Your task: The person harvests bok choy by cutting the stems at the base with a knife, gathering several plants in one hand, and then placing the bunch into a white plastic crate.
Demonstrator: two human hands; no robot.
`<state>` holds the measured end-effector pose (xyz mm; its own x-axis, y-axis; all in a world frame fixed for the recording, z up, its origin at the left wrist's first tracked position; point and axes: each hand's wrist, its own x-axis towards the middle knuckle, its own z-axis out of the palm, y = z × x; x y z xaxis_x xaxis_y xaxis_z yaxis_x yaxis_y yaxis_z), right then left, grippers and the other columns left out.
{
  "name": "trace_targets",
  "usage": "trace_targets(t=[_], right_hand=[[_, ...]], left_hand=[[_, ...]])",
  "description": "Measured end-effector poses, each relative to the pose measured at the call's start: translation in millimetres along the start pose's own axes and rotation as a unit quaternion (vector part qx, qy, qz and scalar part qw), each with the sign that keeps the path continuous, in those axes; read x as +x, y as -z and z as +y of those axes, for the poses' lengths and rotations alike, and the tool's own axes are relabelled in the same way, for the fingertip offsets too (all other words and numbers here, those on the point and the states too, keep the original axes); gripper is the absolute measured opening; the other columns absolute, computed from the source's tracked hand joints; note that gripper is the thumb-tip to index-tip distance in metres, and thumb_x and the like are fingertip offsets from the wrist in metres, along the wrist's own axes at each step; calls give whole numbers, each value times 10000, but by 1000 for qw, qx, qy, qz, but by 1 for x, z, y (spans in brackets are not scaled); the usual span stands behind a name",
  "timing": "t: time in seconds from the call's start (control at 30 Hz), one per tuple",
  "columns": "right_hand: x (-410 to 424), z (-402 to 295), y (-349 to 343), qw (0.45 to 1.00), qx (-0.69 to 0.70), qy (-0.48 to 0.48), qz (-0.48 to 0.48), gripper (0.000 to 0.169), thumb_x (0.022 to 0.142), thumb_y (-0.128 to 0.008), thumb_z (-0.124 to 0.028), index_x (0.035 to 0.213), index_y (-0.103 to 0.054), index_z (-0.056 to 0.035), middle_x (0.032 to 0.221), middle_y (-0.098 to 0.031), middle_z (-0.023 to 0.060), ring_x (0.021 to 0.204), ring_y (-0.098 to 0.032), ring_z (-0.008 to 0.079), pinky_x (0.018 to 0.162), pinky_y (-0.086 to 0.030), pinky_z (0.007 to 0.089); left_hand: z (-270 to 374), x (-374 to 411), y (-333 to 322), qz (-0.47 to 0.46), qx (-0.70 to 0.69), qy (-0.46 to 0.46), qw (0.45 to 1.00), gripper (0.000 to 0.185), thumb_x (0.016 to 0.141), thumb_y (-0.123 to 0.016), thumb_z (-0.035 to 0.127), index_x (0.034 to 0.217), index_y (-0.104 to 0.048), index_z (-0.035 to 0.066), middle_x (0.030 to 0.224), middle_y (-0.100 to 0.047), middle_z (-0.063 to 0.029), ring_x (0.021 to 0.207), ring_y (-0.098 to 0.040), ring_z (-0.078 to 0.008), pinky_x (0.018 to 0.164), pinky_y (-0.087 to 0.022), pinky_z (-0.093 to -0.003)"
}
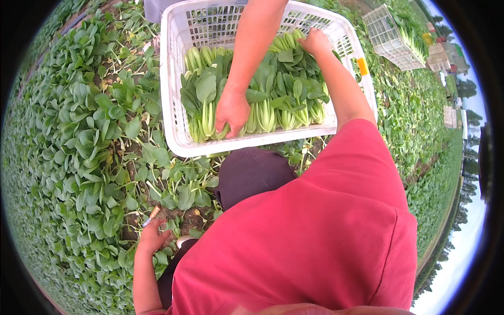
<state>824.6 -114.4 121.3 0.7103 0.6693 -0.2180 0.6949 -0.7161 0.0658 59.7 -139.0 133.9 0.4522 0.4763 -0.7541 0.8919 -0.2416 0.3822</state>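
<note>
A white plastic crate (197,149) holds rows of bok choy (265,114), some with pale bases outward. My right hand (316,41) reaches over the crate, its fingertips at bok choy by the far wall; its grasp is unclear. Low at the left, my left hand (154,236) is over the soil, thumb and fingers apart. Just beyond its fingers is a small tool with a ribbed light-brown handle (155,211) and a metal part, probably a knife. Another person's hand (233,114) reaches in from above and touches bok choy at the crate's near side.
Dense leafy bok choy plants (78,157) grow along the left. Loose leaves lie around the crate. Another white crate (393,43), filled with greens, stands at the upper right. My knee (252,173) is close to the near crate's edge.
</note>
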Motion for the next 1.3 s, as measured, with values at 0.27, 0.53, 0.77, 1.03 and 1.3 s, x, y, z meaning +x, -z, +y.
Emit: trace_targets(t=[0.27,0.53,0.77,1.03,1.3], right_hand=[[-4,7,-101,997,-27,8,-70,819,871,-594,-503,1514,-192,-196,1572,-155,146,1438,-173,365,1148,-256,451],[-106,-49,33,976,39,174,121,347,834,-639,-308,1075,-645,-58,1061,-647,216,997,-621,387,897,-484,460],[-302,-71,-13,932,172,312,64,243,925,-497,-260,888,-637,-65,852,-644,177,836,-617,384,747,-488,465],[-375,-117,-8,942,-8,290,166,295,785,-633,-244,976,-533,-43,1001,-602,198,992,-582,369,835,-463,460],[-370,-140,2,971,-166,165,57,351,808,-592,-120,1111,-444,-24,1121,-558,214,1071,-574,364,911,-471,435]], left_hand=[[0,-3,-6,16,26,-62,998,468,762,-740,271,1156,-600,62,1127,-626,-166,995,-614,-343,884,-487,-404],[8,-29,19,57,44,-123,990,472,763,-722,306,1169,-610,93,1163,-615,-154,1144,-549,-326,980,-439,-405],[23,-36,24,93,116,-287,946,464,783,-706,352,1169,-610,114,1204,-603,-136,1120,-557,-337,963,-450,-412],[1,-84,17,128,39,-399,907,469,812,-694,377,1184,-600,107,1195,-609,-131,1122,-563,-317,963,-444,-405],[-14,-105,21,157,51,-369,915,490,811,-688,407,1194,-605,112,1180,-615,-129,1102,-574,-315,946,-454,-410]])
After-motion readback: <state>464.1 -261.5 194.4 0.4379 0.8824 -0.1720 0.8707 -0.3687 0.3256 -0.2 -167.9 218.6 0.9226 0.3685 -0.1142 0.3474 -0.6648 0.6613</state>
